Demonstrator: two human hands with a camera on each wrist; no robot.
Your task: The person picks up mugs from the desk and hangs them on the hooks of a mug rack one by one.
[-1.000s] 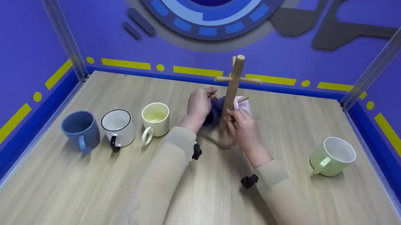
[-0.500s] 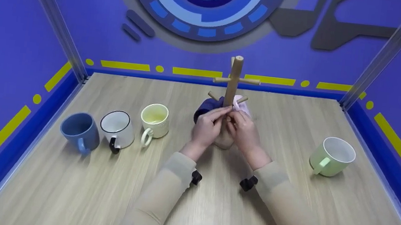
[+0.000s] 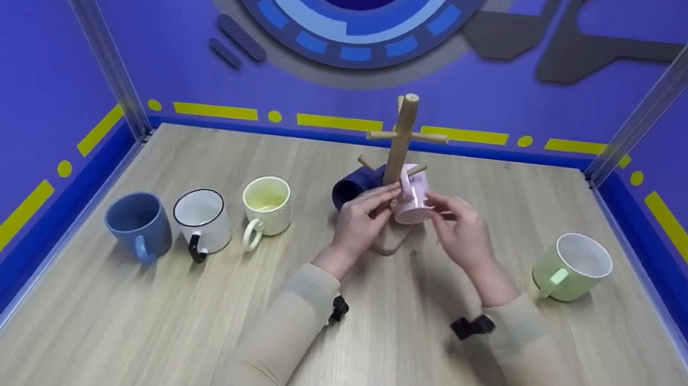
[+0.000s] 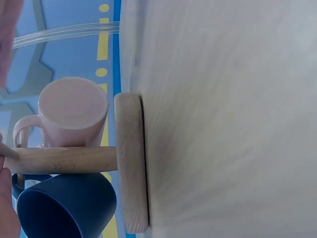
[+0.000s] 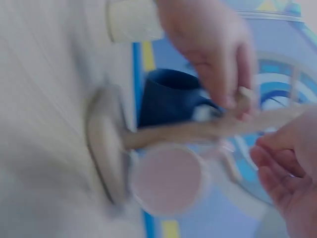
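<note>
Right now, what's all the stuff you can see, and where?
Mug stand: 1, light wood, table's back middle
Navy mug: 1, dark blue, stand's left
Pink mug: 1, pink, stand's right
Blue mug: 1, blue, far left
Black-rimmed mug: 1, white, beside blue mug
Yellow mug: 1, yellow, right of that
Green mug: 1, green, table's right
Table: 1, wooden, underneath
Walls: 3, purple-blue, around table
Posts: 2, grey, back corners
Wrist cameras: 2, black, by cuffs
Sleeves: 2, beige, both arms
Left hand: 1, gripping stand
Right hand: 1, by pink mug
</note>
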